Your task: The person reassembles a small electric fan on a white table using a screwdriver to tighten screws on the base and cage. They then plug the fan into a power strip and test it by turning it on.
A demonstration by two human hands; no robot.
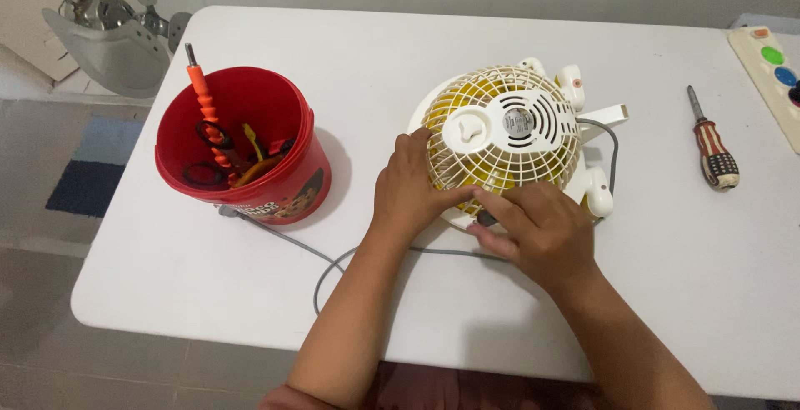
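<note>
Under both hands lies a small white fan (pixel 508 139), face down on the table (pixel 417 310). Left hand (pixel 408 189) presses flat and open on its grille, steadying it; right hand (pixel 542 231) pinches a dark part at the rim. Left of them stands a red bucket (pixel 283 185) holding tools.

Bright, even indoor light from above falls on a white table (pixel 683 293), with no harsh glare. Soft, short shadows lie to the right of a red bucket (pixel 242 147) and beneath a small white fan (pixel 508 139). Focus is sharp throughout; the far table edge curves slightly from wide-angle distortion.
</note>
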